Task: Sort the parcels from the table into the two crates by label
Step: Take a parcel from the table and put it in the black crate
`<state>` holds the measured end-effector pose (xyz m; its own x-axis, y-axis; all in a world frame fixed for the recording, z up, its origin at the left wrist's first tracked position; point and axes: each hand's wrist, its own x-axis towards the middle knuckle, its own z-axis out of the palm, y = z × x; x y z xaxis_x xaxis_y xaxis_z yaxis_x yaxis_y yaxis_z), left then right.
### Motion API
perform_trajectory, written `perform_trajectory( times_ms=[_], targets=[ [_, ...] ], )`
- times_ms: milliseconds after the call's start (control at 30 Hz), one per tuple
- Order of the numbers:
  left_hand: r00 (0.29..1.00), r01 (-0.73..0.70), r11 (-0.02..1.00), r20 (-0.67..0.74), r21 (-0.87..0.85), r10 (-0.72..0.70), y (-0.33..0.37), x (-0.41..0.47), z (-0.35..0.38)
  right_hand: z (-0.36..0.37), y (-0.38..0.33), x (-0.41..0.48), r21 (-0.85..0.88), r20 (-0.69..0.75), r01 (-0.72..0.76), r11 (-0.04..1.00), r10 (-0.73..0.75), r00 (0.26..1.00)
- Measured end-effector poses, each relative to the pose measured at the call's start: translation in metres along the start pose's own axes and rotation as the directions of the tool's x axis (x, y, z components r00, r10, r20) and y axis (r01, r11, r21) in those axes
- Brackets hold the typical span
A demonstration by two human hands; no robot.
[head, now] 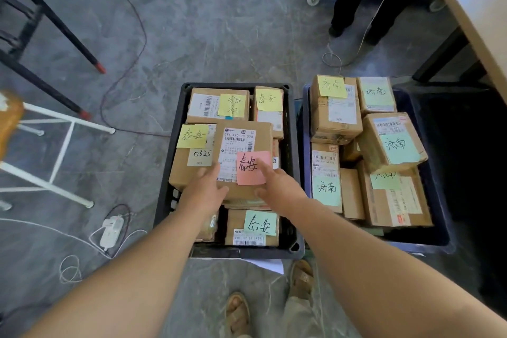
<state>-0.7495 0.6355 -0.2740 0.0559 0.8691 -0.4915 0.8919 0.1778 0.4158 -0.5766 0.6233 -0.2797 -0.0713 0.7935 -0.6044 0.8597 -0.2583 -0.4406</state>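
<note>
A power strip (111, 230) lies on the grey floor (219, 22) beside a white stool (68, 117).

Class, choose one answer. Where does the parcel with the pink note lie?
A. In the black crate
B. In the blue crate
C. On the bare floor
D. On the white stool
A: the parcel with the pink note lies on top of other parcels inside the black crate, with the left hand and the right hand resting on it.
</note>
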Motion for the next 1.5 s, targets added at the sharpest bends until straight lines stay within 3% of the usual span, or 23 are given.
perform_trajectory(
  times_ms=[133, 233, 400, 633, 833, 967, 1200, 1300, 1367, 1500],
  targets=[
    [0.999, -0.026, 0.988, 0.042, 0.155, 0.02, 0.006, -0.008, -0.007, -0.007, -0.008, -0.012, -0.119, -0.066, -0.007, 0.993, -0.001, 0.998],
    [0.996, -0.09, 0.955, 0.034, 0.284, 0.084, 0.016, -0.012, -0.012, -0.012, -0.015, -0.018, -0.239, -0.178, 0.053, 0.969, -0.097, 0.979],
    [0.986, -0.161, 0.934, 0.091, 0.319, 0.139, 0.017, 0.0, -0.008, -0.009, -0.013, -0.003, -0.348, -0.111, 0.134, 0.928, -0.183, 0.977],
    [0.988, -0.122, 0.969, 0.115, 0.214, 0.099, 0.001, 0.011, 0.005, 0.0, -0.007, 0.007, -0.314, -0.087, 0.14, 0.939, -0.176, 0.981],
    [0.991, -0.127, 0.936, 0.086, 0.328, 0.104, 0.019, 0.006, -0.01, -0.024, 0.009, -0.004, -0.263, -0.071, 0.189, 0.946, -0.214, 0.974],
    [0.994, -0.101, 0.907, 0.007, 0.408, 0.108, 0.067, 0.011, -0.002, -0.062, 0.063, -0.012, -0.241, -0.124, 0.101, 0.965, -0.134, 0.983],
    [0.958, -0.27, 0.865, 0.033, 0.423, 0.283, 0.19, 0.055, 0.063, -0.137, 0.193, 0.004, -0.327, -0.275, -0.183, 0.927, 0.092, 0.957],
    [0.96, -0.278, 0.869, 0.075, 0.41, 0.271, 0.222, 0.075, 0.089, -0.154, 0.238, 0.016, -0.213, -0.332, -0.362, 0.908, 0.281, 0.9],
    [0.963, -0.269, 0.871, 0.095, 0.411, 0.253, 0.235, 0.088, 0.102, -0.159, 0.261, 0.021, -0.087, -0.286, -0.429, 0.899, 0.39, 0.875],
    [0.962, -0.273, 0.854, 0.131, 0.442, 0.239, 0.249, 0.107, 0.114, -0.157, 0.269, 0.031, 0.126, -0.15, -0.405, 0.905, 0.421, 0.894]
  ],
)
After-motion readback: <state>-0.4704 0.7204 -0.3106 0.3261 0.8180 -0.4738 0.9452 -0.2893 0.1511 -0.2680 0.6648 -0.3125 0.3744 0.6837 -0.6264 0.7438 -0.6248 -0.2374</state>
